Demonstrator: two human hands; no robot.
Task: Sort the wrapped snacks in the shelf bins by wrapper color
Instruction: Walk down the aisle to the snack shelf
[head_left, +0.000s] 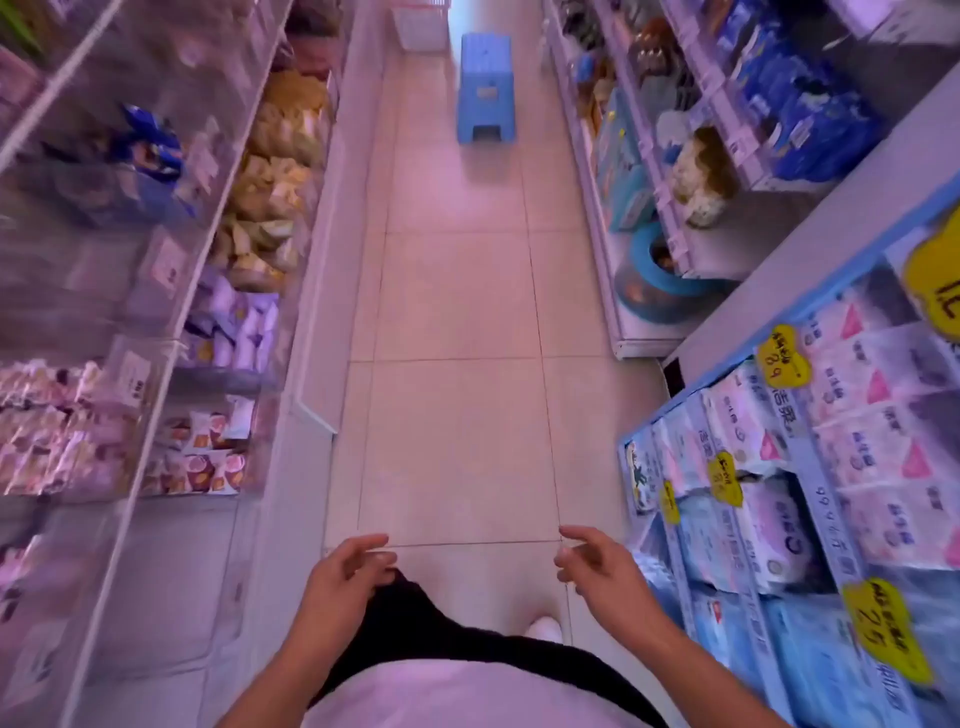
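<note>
While the person is standing in the tiled aisle (457, 291) between two runs of shelving, both hands are hanging low in front of the body with nothing in them: the left hand (347, 571) is showing loosely curled, relaxed fingers (371, 540), and the right hand (597, 566) is doing the same, its fingers slack and apart. The small wrapped snacks, the task's things, are lying in clear plastic shelf bins (171, 270) on the left-hand shelving: yellow-wrapped snacks (270, 171) farther up the aisle, pale purple-wrapped snacks (236, 325) below them in view, and orange-and-white wrapped snacks (202, 452) nearest the person, with pink-wrapped snacks (52, 421) in a higher bin beside. All are sitting well apart from both hands, up and to the left of the left hand. They are probably feeling light, crinkly and somewhat slippery, their contents likely crushing under a hard squeeze, so pinching each by a sealed wrapper end or lightly across its middle is looking wisest. A blue plastic stool (485, 88) is standing far down the aisle.
</note>
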